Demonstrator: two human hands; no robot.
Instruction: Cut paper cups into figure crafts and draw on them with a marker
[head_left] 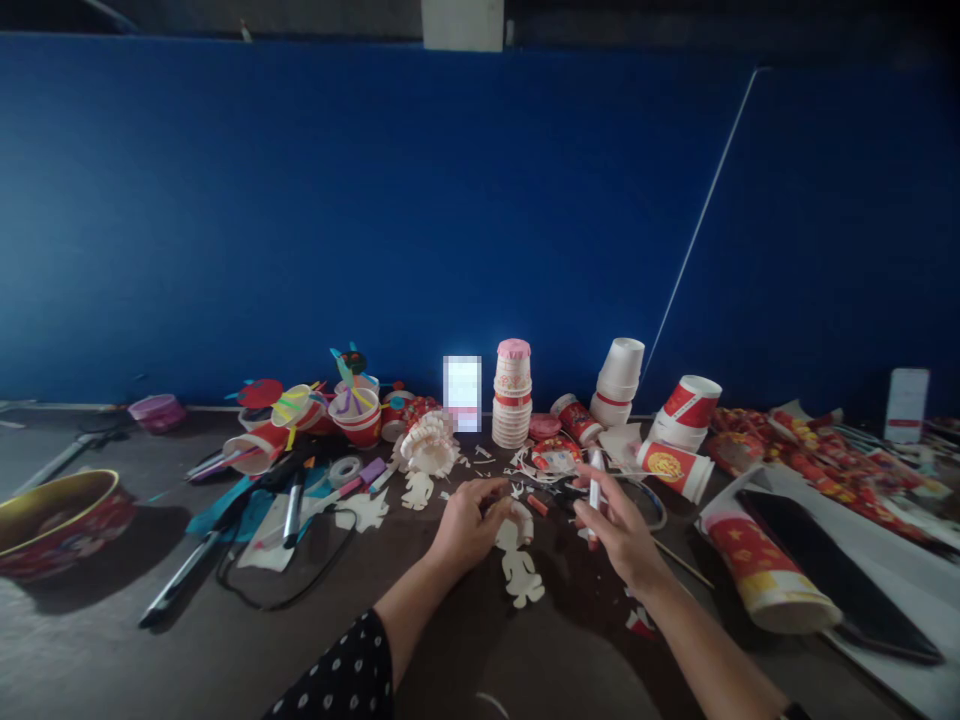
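A white paper cut-out figure (519, 575) lies on the dark table in front of me. My left hand (469, 525) has its fingers bent and closed at the upper end of this figure, partly covering it. A small curled white paper piece (524, 522) sits beside those fingertips. Over to the right, my right hand (621, 535) grips a white marker (595, 485) held nearly upright, its fingers wrapped round the barrel. A small red-orange piece (537, 505) lies between the two hands, amid thin paper scraps.
Stacked paper cups (513, 400) stand behind my hands, with white cups (620, 380) to their right. A red cup (761, 560) and a black phone (840, 575) lie at right. Leftward are a utility knife (184, 580), a tape roll (346, 470) and a yellow-rimmed bowl (64, 540).
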